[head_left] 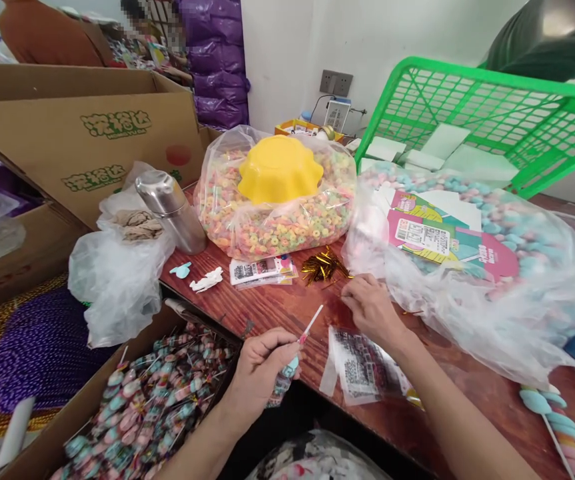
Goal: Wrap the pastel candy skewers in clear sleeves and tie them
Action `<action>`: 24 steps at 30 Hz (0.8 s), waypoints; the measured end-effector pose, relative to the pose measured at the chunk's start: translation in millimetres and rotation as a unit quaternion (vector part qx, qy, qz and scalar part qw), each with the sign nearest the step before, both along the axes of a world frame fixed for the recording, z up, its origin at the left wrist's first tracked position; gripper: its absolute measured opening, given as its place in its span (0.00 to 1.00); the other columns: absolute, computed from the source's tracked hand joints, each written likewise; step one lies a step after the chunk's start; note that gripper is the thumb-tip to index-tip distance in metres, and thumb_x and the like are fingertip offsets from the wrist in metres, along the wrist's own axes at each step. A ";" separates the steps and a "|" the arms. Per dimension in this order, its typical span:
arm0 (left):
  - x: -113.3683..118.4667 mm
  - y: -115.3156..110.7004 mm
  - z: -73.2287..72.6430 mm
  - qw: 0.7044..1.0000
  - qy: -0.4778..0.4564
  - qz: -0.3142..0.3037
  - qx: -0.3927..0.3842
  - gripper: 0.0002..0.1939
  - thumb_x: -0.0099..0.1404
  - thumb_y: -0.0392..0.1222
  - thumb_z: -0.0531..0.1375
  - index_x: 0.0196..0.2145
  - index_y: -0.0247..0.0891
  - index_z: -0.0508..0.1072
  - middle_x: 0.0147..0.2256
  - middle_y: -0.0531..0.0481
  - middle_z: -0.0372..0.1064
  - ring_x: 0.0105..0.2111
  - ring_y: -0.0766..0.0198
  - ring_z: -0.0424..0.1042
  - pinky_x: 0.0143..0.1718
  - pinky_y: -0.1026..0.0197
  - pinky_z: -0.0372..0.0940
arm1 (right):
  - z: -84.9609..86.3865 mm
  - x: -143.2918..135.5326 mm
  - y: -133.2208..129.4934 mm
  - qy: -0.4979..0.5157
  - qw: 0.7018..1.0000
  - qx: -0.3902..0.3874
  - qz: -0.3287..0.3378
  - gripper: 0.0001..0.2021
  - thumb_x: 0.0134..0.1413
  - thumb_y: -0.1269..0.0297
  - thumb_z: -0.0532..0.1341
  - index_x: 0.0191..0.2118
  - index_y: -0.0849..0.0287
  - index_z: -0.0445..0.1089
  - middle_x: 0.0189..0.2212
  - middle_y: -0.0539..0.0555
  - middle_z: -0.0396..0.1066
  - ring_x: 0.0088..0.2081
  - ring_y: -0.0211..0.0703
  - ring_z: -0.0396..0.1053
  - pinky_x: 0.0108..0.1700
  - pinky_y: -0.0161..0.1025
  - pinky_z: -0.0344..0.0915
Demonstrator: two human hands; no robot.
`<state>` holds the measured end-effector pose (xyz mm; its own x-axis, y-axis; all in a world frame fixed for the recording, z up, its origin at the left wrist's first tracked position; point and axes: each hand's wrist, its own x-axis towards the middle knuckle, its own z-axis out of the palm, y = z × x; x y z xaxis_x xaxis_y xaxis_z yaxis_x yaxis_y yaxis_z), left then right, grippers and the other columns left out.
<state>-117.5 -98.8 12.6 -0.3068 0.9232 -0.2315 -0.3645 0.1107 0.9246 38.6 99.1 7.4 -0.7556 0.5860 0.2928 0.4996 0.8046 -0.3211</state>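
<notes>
My left hand [262,367] is closed on a wrapped candy stick [290,369], its white stick pointing up and to the right. The candy shows pale blue through clear film. My right hand [370,307] is over the red-brown table, fingers bent together beside a pile of gold twist ties [323,265]; whatever its fingertips pinch is too small to make out. Printed clear bags [362,367] lie on the table below that hand. Another small stack of printed bags [262,269] is behind, near the ties.
A box of wrapped candy sticks [137,407] stands at lower left. Behind are a steel flask [172,213], a bag of ring candies [277,230] under a yellow bowl [280,169], and a green basket [472,120]. Unwrapped candy skewers [562,427] lie at lower right.
</notes>
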 end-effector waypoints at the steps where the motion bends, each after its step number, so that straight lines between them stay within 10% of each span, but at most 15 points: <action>1: 0.2 -0.3 0.0 1.000 -0.020 0.007 -0.002 0.11 0.61 0.46 0.62 0.28 0.34 0.74 0.21 0.52 0.67 0.22 0.69 0.65 0.26 0.66 0.57 | 2.5 4.3 0.1 0.015 1.000 -0.007 0.015 0.07 0.56 0.72 0.54 0.28 0.57 0.66 0.30 0.53 0.70 0.40 0.46 0.63 0.39 0.43 0.55; 10: 17.4 7.1 5.9 0.994 -0.101 0.045 -0.022 0.11 0.55 0.45 0.65 0.27 0.33 0.74 0.21 0.52 0.69 0.20 0.71 0.67 0.22 0.68 0.59 | 12.8 30.7 -5.9 0.147 0.988 0.014 -0.034 0.07 0.58 0.72 0.51 0.33 0.57 0.64 0.32 0.55 0.67 0.38 0.45 0.63 0.41 0.43 0.60; 17: 19.0 2.7 6.3 0.992 -0.098 0.079 -0.029 0.10 0.53 0.43 0.66 0.27 0.33 0.73 0.20 0.53 0.69 0.18 0.69 0.67 0.21 0.67 0.60 | -6.2 34.4 -23.1 0.069 0.997 0.021 0.009 0.07 0.56 0.72 0.55 0.31 0.58 0.70 0.33 0.54 0.71 0.41 0.45 0.63 0.44 0.44 0.56; 24: 17.5 -4.7 1.5 0.989 -0.111 0.094 -0.032 0.10 0.53 0.42 0.67 0.27 0.33 0.74 0.21 0.53 0.71 0.18 0.70 0.68 0.23 0.66 0.62 | 15.6 27.4 -39.7 -0.036 0.992 0.100 0.070 0.16 0.53 0.76 0.56 0.44 0.52 0.72 0.45 0.55 0.71 0.50 0.51 0.58 0.48 0.51 0.49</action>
